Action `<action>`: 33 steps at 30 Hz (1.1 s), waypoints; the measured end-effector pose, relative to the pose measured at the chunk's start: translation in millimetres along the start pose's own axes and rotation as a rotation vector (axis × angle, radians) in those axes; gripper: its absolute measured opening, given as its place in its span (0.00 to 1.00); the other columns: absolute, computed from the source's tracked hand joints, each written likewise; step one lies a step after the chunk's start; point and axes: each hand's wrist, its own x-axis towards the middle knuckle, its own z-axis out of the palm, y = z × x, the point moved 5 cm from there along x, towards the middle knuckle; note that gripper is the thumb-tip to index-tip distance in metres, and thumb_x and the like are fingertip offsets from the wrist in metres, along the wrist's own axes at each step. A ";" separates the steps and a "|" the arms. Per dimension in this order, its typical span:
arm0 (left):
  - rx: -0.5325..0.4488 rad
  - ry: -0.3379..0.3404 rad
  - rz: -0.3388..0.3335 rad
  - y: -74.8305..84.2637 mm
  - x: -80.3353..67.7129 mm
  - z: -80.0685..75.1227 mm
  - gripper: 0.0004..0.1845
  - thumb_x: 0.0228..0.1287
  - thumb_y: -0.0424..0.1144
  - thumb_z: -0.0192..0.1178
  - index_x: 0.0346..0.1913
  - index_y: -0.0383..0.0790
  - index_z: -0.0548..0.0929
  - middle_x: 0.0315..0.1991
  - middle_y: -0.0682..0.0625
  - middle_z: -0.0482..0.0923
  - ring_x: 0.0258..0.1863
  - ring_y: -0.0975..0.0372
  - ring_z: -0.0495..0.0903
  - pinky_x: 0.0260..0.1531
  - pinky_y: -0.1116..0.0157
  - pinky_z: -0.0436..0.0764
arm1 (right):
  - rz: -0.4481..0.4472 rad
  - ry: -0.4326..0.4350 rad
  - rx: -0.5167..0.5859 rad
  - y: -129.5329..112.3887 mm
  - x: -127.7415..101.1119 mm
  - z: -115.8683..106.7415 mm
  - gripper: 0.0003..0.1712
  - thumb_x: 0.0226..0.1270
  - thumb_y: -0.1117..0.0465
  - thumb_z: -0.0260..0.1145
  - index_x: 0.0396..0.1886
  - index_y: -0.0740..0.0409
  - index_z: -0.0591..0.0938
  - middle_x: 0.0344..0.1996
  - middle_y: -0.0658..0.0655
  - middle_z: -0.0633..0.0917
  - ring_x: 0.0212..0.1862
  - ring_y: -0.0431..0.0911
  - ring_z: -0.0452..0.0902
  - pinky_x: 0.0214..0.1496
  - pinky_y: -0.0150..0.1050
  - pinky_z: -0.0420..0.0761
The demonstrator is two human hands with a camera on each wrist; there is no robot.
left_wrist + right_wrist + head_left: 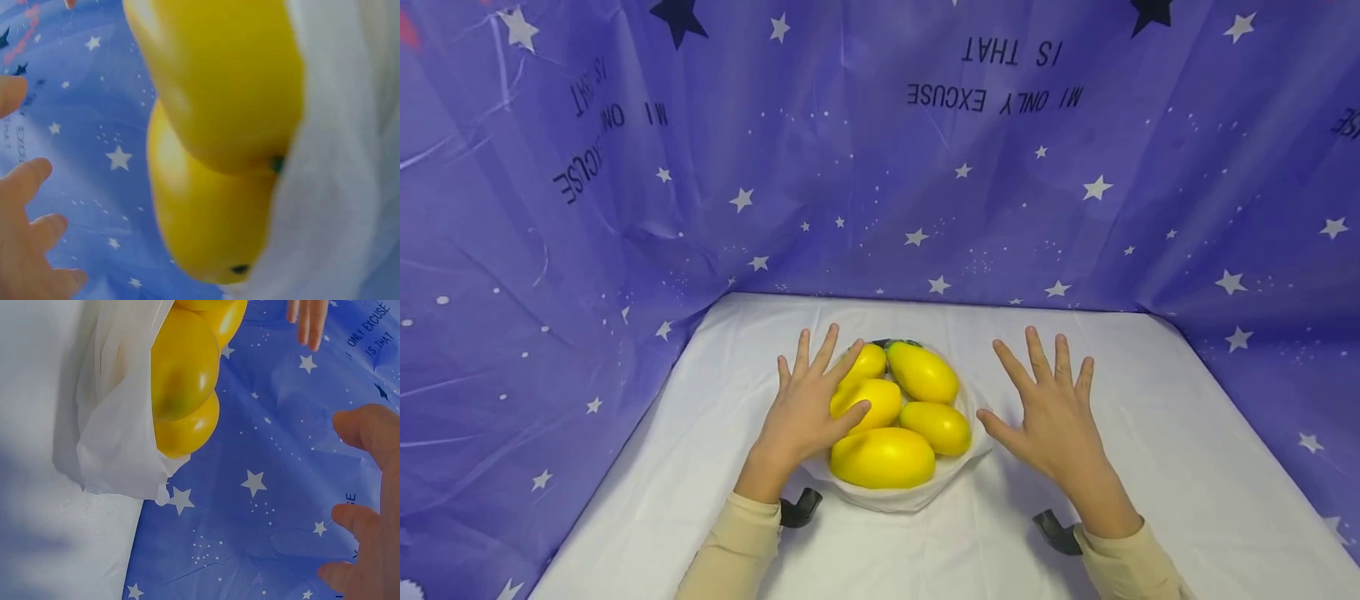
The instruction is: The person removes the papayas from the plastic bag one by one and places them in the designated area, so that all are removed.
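Observation:
Several smooth yellow fruits, papaya-like in shape, sit heaped in a thin white plastic bag (pixel 904 499) with its mouth spread around them. The largest fruit (pixel 883 458) lies across the front, and another (pixel 922 373) rests at the back right with a greenish tip. My left hand (pixel 808 408) is spread wide at the heap's left side, thumb and forefinger overlapping the fruits in the head view. To the right, apart from the bag, my right hand (pixel 1052 417) is also spread, holding nothing. Both wrist views show the bag's side wall (pixel 119 450) with fruits bulging above it.
A white cloth covers the table (pixel 1180 467). Purple sheeting (pixel 880 167) with stars and lettering rises behind and on both sides. Black curved mounts (pixel 801 508) show by both wrists. Something dark (pixel 891 342) peeks out behind the heap.

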 end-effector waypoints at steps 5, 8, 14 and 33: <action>-0.189 -0.045 -0.084 -20.7 -2.8 16.6 0.41 0.65 0.63 0.53 0.77 0.65 0.48 0.78 0.49 0.34 0.73 0.40 0.29 0.61 0.28 0.47 | -0.013 -0.006 -0.009 1.3 2.7 3.4 0.52 0.56 0.28 0.61 0.78 0.35 0.55 0.77 0.61 0.48 0.74 0.66 0.30 0.65 0.71 0.25; -0.345 -0.076 -0.165 -35.6 -7.6 28.9 0.41 0.66 0.60 0.55 0.77 0.65 0.47 0.78 0.48 0.34 0.73 0.40 0.30 0.62 0.29 0.49 | -0.017 -0.009 -0.013 1.8 4.2 5.3 0.52 0.55 0.28 0.61 0.78 0.35 0.55 0.77 0.61 0.48 0.74 0.66 0.31 0.65 0.71 0.25; -0.682 -0.091 -0.326 -60.7 -16.6 44.6 0.39 0.70 0.48 0.54 0.77 0.68 0.46 0.78 0.55 0.39 0.75 0.50 0.43 0.70 0.43 0.49 | -0.032 0.017 0.011 0.7 12.1 7.0 0.52 0.54 0.29 0.62 0.77 0.35 0.56 0.77 0.61 0.49 0.74 0.67 0.35 0.66 0.71 0.27; -0.940 -0.169 -0.446 -79.1 -23.9 72.6 0.33 0.70 0.29 0.37 0.76 0.52 0.58 0.75 0.54 0.54 0.75 0.57 0.47 0.73 0.52 0.46 | -0.132 0.119 0.288 2.4 22.7 18.9 0.48 0.50 0.42 0.70 0.73 0.47 0.67 0.73 0.55 0.63 0.73 0.62 0.53 0.69 0.66 0.54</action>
